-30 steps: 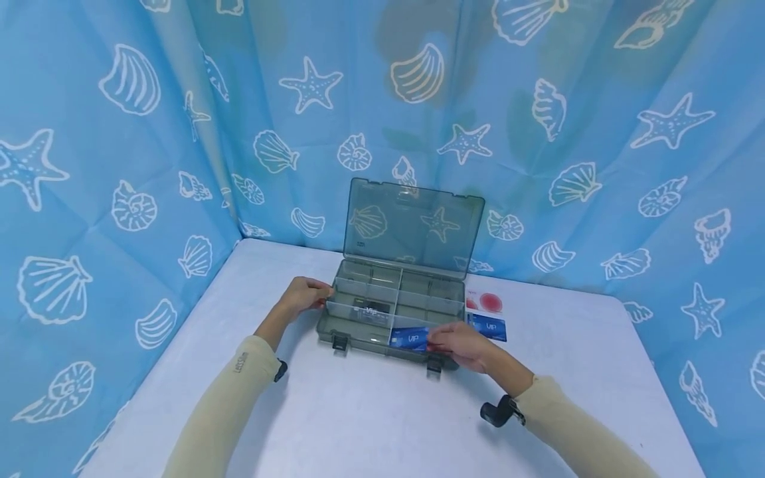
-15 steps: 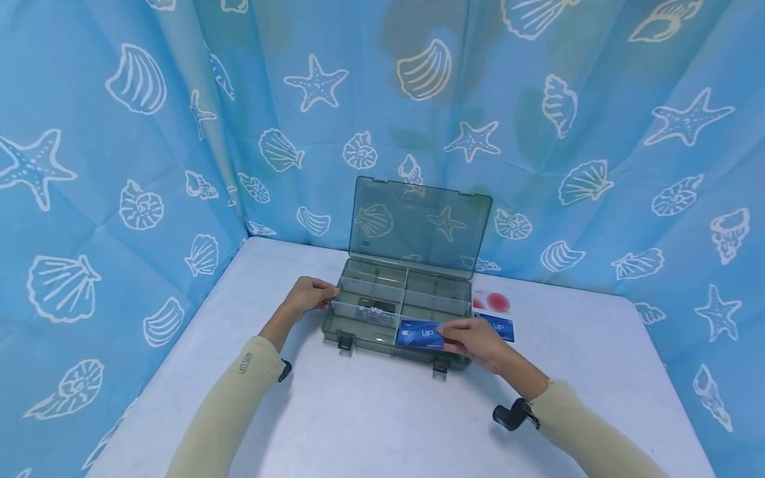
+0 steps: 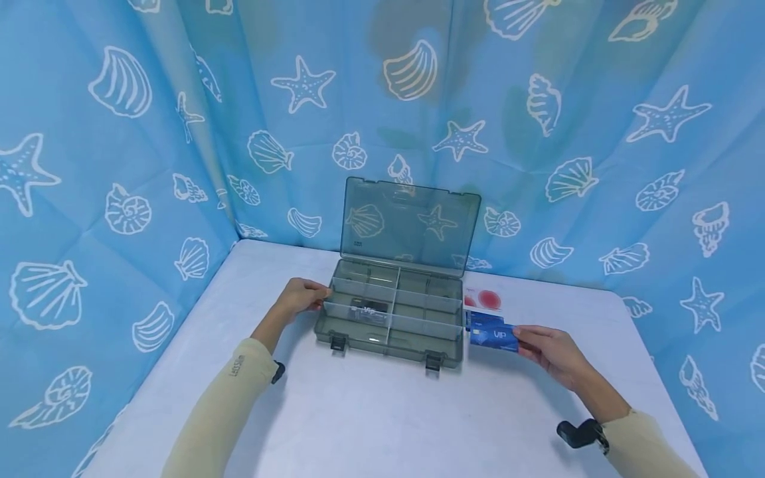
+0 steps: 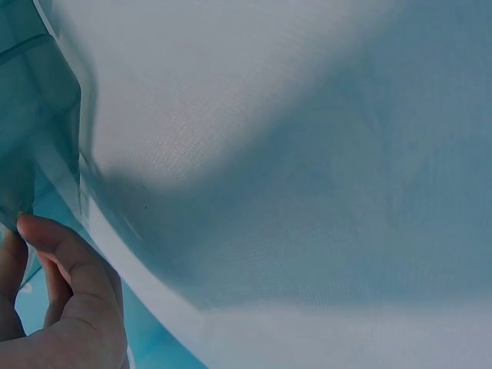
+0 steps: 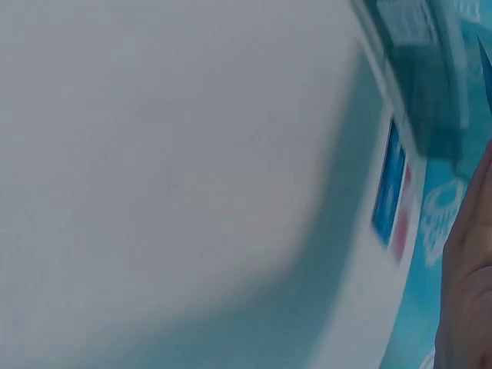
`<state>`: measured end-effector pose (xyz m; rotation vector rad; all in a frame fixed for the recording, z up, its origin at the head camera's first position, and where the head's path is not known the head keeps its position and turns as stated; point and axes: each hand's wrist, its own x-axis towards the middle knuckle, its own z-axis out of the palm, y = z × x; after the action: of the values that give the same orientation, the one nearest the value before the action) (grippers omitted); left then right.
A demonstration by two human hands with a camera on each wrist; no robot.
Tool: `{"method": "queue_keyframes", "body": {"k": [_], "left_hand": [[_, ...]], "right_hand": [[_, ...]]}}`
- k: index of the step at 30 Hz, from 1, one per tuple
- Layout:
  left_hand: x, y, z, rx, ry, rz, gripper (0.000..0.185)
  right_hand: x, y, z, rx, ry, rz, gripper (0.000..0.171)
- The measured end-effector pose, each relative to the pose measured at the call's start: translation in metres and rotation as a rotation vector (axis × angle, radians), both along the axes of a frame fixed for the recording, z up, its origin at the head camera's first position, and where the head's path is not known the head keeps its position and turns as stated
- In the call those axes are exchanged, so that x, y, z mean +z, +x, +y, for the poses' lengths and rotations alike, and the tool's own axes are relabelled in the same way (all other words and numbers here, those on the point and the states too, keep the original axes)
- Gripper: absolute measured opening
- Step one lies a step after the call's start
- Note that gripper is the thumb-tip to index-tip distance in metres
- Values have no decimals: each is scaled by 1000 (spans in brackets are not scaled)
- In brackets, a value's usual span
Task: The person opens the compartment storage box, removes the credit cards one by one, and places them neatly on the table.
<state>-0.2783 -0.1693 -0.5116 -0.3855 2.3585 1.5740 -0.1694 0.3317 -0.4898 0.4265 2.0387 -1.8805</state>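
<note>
Gripping: R hand (image 3: pixel 552 352) fingers pinch blue card (image 3: pixel 493 337); L hand (image 3: pixel 299 297) fingers hold box (image 3: pixel 391 322) edge.

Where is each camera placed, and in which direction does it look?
Head: worn high, facing forward and down at the open box on the table; both forearms and hands show.
Left wrist: beside the left hand, facing the table edge; fingers at the box corner.
Right wrist: blurred, facing the table; only part of the right hand shows.
All share the table.
</note>
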Motion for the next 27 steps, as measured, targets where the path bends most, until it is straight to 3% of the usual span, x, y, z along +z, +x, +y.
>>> {"method": "queue_keyframes", "body": {"k": [6,17,23,27], "left_hand": [[1,0,-1,2,-12,-16,30],[2,-1,3,4,-9,-27,29],[1,-1,4,5,-7,-26,28],[1,-1,3,17,-24,-31,28]], "right_hand": [[-13,2,16,-6,65,-3,63],[-44,-5,2,4,222,-13,66],[-43,-2,0,49,455,11,50],[-40,-4,-3,52,482,25,47]]}}
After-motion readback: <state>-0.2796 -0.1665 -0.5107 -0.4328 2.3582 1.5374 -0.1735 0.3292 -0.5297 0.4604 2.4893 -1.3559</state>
